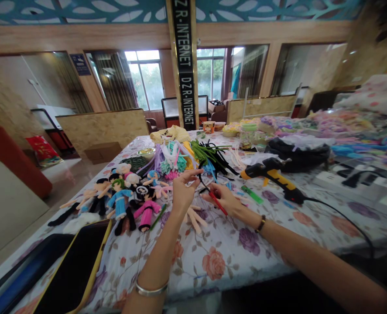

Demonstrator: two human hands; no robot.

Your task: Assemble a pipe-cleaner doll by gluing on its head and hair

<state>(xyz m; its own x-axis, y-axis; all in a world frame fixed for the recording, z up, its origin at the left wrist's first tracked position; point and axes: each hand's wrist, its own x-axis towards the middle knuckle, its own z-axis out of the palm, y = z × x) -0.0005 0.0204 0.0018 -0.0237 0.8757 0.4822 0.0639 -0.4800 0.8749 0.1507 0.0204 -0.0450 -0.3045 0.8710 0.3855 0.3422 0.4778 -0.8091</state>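
Note:
My left hand (182, 190) is raised over the floral tablecloth (219, 257), fingers pinched on the end of a thin black pipe cleaner (202, 179). My right hand (224, 199) lies just to its right, closed on red-handled scissors (218, 203) that point toward the black strand. Below the hands a skin-coloured pipe-cleaner figure (196, 218) lies on the cloth. Behind them sits a heap of coloured pipe cleaners (186, 158).
Several small finished dolls (128, 196) lie to the left. A yellow and black glue gun (273, 174) with its cord rests to the right. A dark tablet in a yellow case (75, 270) sits at the near left corner. More craft supplies (311, 126) crowd the far right.

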